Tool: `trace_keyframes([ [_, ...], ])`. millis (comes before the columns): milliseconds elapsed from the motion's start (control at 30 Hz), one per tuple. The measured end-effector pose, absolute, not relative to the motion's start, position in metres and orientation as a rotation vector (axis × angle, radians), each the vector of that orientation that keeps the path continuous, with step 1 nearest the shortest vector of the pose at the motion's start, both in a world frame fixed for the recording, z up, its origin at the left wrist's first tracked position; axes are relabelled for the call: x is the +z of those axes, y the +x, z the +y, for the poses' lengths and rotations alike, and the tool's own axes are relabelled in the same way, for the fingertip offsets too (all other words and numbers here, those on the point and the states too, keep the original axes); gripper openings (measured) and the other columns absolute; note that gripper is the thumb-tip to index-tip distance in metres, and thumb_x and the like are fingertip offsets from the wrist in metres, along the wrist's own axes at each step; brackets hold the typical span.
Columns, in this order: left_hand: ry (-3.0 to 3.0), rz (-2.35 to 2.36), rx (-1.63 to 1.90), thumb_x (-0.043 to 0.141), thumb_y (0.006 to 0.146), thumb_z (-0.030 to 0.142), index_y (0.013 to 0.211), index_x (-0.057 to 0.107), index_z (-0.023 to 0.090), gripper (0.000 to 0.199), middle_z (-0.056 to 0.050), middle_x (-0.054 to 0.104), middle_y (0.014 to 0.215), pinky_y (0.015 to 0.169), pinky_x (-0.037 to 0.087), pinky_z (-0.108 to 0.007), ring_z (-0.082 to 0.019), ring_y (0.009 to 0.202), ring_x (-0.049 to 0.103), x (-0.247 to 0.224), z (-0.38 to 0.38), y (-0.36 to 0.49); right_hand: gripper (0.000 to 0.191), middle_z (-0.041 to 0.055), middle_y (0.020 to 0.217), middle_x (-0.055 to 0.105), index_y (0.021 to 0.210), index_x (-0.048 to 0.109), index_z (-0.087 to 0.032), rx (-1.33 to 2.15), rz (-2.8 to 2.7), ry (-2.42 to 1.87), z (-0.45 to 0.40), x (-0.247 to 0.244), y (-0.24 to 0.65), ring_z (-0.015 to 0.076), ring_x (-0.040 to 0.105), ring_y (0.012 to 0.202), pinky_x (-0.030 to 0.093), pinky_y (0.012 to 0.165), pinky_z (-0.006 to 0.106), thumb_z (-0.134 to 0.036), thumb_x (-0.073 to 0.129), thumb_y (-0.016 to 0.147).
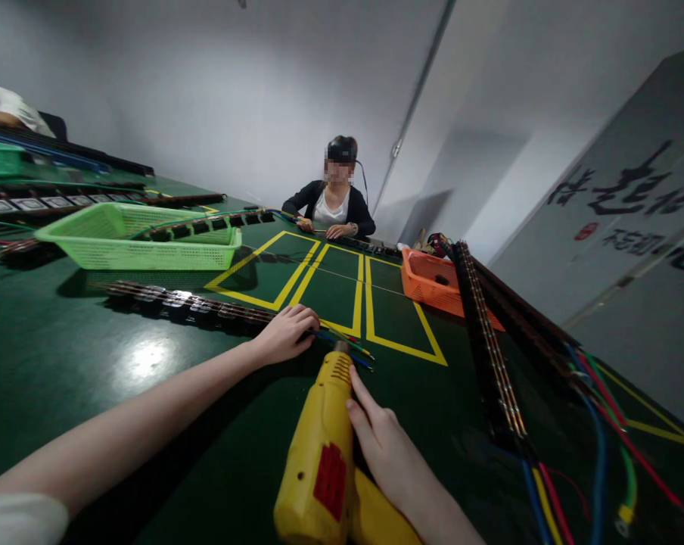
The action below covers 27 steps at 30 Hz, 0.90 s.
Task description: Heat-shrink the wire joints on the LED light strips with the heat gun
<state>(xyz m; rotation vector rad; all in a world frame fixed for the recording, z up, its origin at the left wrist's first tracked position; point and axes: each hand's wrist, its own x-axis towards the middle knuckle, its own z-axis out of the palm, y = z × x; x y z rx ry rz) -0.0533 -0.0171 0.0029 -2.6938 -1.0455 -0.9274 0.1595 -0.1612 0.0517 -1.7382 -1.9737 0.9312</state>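
"What is seen from the left?"

"Just above nine o'clock, a light-green mesh basket (160,257). Below it, toward half past eight, a dark copper-railed strip (188,309) is laid on the table (217,401)."

"How is the strip gripped?"

"At eight o'clock its right end is clasped under the closed fingers of the left hand (288,333). Coloured leads (365,365) are exposed beyond."

"And at six?"

"A yellow heat gun (313,446), nozzle pointed toward the leads, is clasped by the right hand (384,443). An orange mesh basket (433,291) is placed at three."
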Motion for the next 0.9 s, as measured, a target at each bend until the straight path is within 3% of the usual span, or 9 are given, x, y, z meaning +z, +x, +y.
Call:
trace_keyframes([
  [167,-2.71,-1.055,-0.911,0.049,0.084,0.02,0.094,0.054,0.018,0.011,-0.005,0.058,0.102,0.084,0.041,-0.033,-0.019,0.098,0.049,0.005,-0.018,-0.053,0.063,0.0141,0.115,0.063,0.147,0.018,-0.024,0.885,-2.093,-1.618,-0.152,0.05,0.138,0.0287,0.056,0.114,0.041,0.088,0.038,-0.054,0.029,0.093],
  [333,-2.718,-1.051,-0.889,0.049,0.086,0.023,0.096,0.054,0.019,0.012,-0.005,0.058,0.103,0.086,0.041,-0.033,-0.019,0.099,0.049,0.006,-0.018,-0.054,0.063,0.0126,0.117,0.063,0.147,0.017,-0.025,0.938,-2.069,-1.624,-0.151,0.048,0.135,0.0276,0.058,0.11,0.043,0.087,0.037,-0.056,0.025,0.092],
  [600,-2.707,-1.056,-0.832,0.049,0.086,0.025,0.095,0.054,0.018,0.013,-0.007,0.057,0.102,0.087,0.04,-0.033,-0.02,0.097,0.05,0.008,-0.017,-0.058,0.07,0.0119,0.123,0.06,0.147,0.019,-0.022,1.042,-2.026,-1.578,-0.145,0.044,0.14,0.0273,0.052,0.119,0.037,0.097,0.038,-0.062,0.028,0.089],
  [900,-2.702,-1.052,-0.843,0.049,0.085,0.024,0.097,0.053,0.018,0.013,-0.006,0.056,0.102,0.087,0.04,-0.032,-0.019,0.098,0.049,0.008,-0.018,-0.057,0.066,0.0098,0.14,0.046,0.147,0.013,-0.024,1.07,-2.007,-1.64,-0.15,0.045,0.149,0.0251,0.041,0.13,0.033,0.103,0.04,-0.059,0.025,0.092],
])
